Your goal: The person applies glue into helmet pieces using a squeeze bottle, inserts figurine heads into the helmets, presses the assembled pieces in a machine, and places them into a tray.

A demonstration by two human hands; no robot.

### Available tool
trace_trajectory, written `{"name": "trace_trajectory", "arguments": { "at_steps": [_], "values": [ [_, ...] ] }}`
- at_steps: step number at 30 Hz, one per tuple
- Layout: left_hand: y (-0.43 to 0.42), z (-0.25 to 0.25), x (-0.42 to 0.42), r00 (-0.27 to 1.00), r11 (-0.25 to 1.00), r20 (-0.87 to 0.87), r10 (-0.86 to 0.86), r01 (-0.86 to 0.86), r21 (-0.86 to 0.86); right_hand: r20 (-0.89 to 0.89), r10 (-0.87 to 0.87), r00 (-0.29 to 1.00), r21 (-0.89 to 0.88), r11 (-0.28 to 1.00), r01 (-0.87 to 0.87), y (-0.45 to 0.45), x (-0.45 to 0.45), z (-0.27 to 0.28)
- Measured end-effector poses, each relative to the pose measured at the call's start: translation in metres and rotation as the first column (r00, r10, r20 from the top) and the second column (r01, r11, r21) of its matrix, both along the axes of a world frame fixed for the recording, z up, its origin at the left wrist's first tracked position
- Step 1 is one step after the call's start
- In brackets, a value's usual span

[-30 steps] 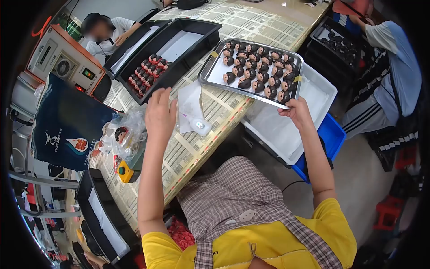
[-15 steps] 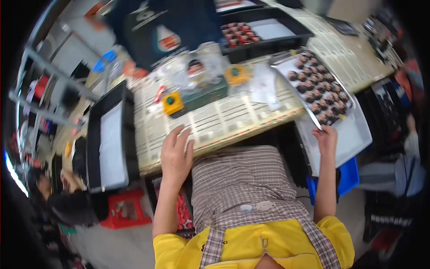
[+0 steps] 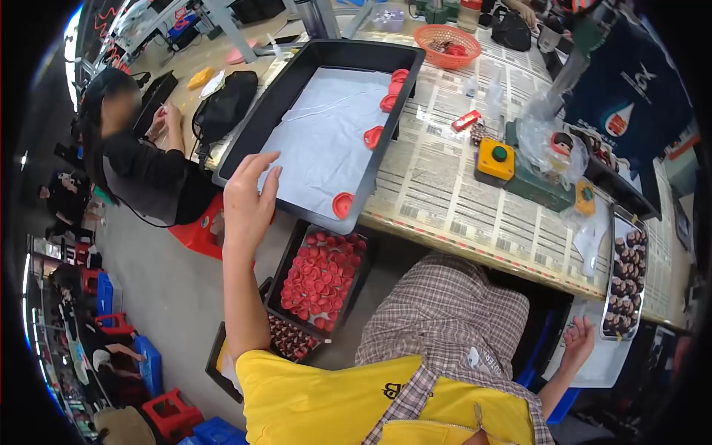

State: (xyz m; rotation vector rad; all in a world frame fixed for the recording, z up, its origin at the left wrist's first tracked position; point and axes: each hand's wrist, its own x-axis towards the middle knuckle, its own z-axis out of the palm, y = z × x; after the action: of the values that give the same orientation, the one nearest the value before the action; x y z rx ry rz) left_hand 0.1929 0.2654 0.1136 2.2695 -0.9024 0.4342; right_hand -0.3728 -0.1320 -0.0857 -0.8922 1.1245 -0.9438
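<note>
My left hand (image 3: 248, 196) is over the near left corner of a black tray (image 3: 382, 167), fingers apart and nothing in them; whether it touches the rim I cannot tell. White paper (image 3: 319, 137) lines this tray, and several red round pieces (image 3: 373, 137) lie along its right side. My right hand (image 3: 578, 343) is at the lower right with loosely curled, parted fingers and holds nothing. It is nearest a white tray (image 3: 604, 367) and a metal tray (image 3: 610, 293) filled with small dark-and-pink doll-head-like pieces (image 3: 629, 263).
A green machine base with a yellow button box (image 3: 495, 159) stands on the table. An orange basket (image 3: 450, 46) is farther back. Below the table edge is a crate of red pieces (image 3: 319, 282). A co-worker (image 3: 141, 163) sits at the left on a red stool (image 3: 200, 230).
The view has swung left, bringing the black tray in front of me. My right hand has let go of the metal tray's edge. My left hand has moved over to the black tray.
</note>
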Motion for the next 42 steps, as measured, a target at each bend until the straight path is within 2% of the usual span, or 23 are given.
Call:
{"name": "trace_trajectory", "arguments": {
  "at_steps": [1, 5, 8, 9, 12, 13, 16, 17, 20, 21, 22, 24, 26, 28, 30, 31, 33, 34, 35, 36, 40, 42],
  "values": [
    [-0.002, -0.005, 0.007, 0.998, 0.999, -0.038, -0.041, 0.04, -0.029, -0.037, 0.014, 0.999, -0.004, 1.0, -0.014, -0.001, 0.006, 0.006],
    [-0.027, -0.005, 0.035, 0.924, 0.938, -0.279, -0.262, 0.312, 0.151, -0.225, -0.062, 0.972, -0.182, 0.983, 0.021, -0.002, 0.033, 0.033],
    [-0.048, -0.019, 0.059, 0.817, 0.766, -0.501, -0.286, 0.509, 0.393, -0.322, -0.161, 0.933, -0.277, 0.958, 0.069, 0.001, 0.052, 0.046],
    [-0.054, -0.026, 0.064, 0.79, 0.694, -0.524, -0.317, 0.57, 0.44, -0.339, -0.172, 0.925, -0.286, 0.955, 0.073, 0.001, 0.054, 0.047],
    [-0.076, -0.034, 0.057, 0.684, 0.502, -0.689, -0.24, 0.695, 0.515, -0.354, -0.197, 0.914, -0.33, 0.941, 0.076, 0.001, 0.066, 0.053],
    [-0.076, -0.043, 0.055, 0.658, 0.506, -0.683, -0.317, 0.727, 0.465, -0.342, -0.213, 0.915, -0.355, 0.931, 0.084, 0.0, 0.072, 0.056],
    [-0.08, -0.049, 0.048, 0.739, 0.478, -0.628, -0.244, 0.655, 0.585, -0.417, -0.218, 0.882, -0.464, 0.886, -0.001, 0.001, 0.09, 0.068],
    [-0.077, -0.054, 0.049, 0.732, 0.508, -0.616, -0.29, 0.663, 0.55, -0.442, -0.203, 0.874, -0.479, 0.877, -0.038, -0.003, 0.088, 0.064],
    [-0.072, -0.048, 0.05, 0.785, 0.605, -0.556, -0.272, 0.589, 0.536, -0.531, -0.225, 0.817, -0.595, 0.786, -0.17, -0.008, 0.096, 0.058],
    [-0.067, -0.042, 0.051, 0.833, 0.693, -0.48, -0.276, 0.519, 0.5, -0.586, -0.224, 0.779, -0.616, 0.748, -0.247, -0.016, 0.092, 0.054],
    [-0.064, -0.023, 0.044, 0.868, 0.811, -0.441, -0.226, 0.419, 0.408, -0.51, -0.213, 0.834, -0.654, 0.725, -0.215, -0.026, 0.091, 0.043],
    [-0.058, -0.013, 0.03, 0.947, 0.974, -0.273, -0.17, 0.203, 0.099, -0.557, -0.285, 0.78, -0.733, 0.61, -0.301, -0.037, 0.103, 0.043],
    [-0.062, -0.005, -0.001, 0.855, 0.966, -0.486, -0.179, 0.058, -0.253, -0.661, -0.344, 0.667, -0.715, 0.56, -0.419, -0.041, 0.117, 0.054],
    [-0.072, -0.017, -0.027, 0.773, 0.888, -0.533, -0.343, 0.081, -0.453, -0.686, -0.422, 0.593, -0.715, 0.542, -0.441, -0.034, 0.134, 0.063],
    [-0.102, -0.023, -0.071, 0.686, 0.83, -0.56, -0.464, 0.115, -0.546, -0.682, -0.518, 0.517, -0.731, 0.463, -0.501, -0.039, 0.138, 0.051],
    [-0.117, -0.033, -0.086, 0.629, 0.797, -0.561, -0.538, 0.162, -0.582, -0.681, -0.455, 0.574, -0.731, 0.455, -0.508, -0.035, 0.142, 0.058],
    [-0.149, -0.056, -0.109, 0.477, 0.761, -0.612, -0.631, 0.226, -0.608, -0.712, -0.443, 0.545, -0.699, 0.51, -0.501, -0.032, 0.147, 0.055],
    [-0.167, -0.067, -0.119, 0.39, 0.752, -0.648, -0.655, 0.244, -0.613, -0.684, -0.467, 0.561, -0.728, 0.492, -0.478, -0.033, 0.148, 0.05],
    [-0.183, -0.077, -0.128, 0.337, 0.747, -0.667, -0.665, 0.267, -0.609, -0.644, -0.507, 0.574, -0.765, 0.451, -0.46, -0.035, 0.148, 0.044],
    [-0.2, -0.085, -0.137, 0.259, 0.736, -0.69, -0.676, 0.267, -0.622, -0.662, -0.526, 0.534, -0.75, 0.47, -0.465, -0.032, 0.149, 0.046],
    [-0.25, -0.105, -0.168, -0.016, 0.709, -0.745, -0.667, 0.293, -0.641, -0.64, -0.556, 0.53, -0.768, 0.482, -0.421, -0.028, 0.153, 0.054],
    [-0.268, -0.109, -0.186, -0.104, 0.702, -0.746, -0.658, 0.274, -0.657, -0.691, -0.562, 0.456, -0.723, 0.532, -0.44, -0.028, 0.151, 0.059]
  ]
}}
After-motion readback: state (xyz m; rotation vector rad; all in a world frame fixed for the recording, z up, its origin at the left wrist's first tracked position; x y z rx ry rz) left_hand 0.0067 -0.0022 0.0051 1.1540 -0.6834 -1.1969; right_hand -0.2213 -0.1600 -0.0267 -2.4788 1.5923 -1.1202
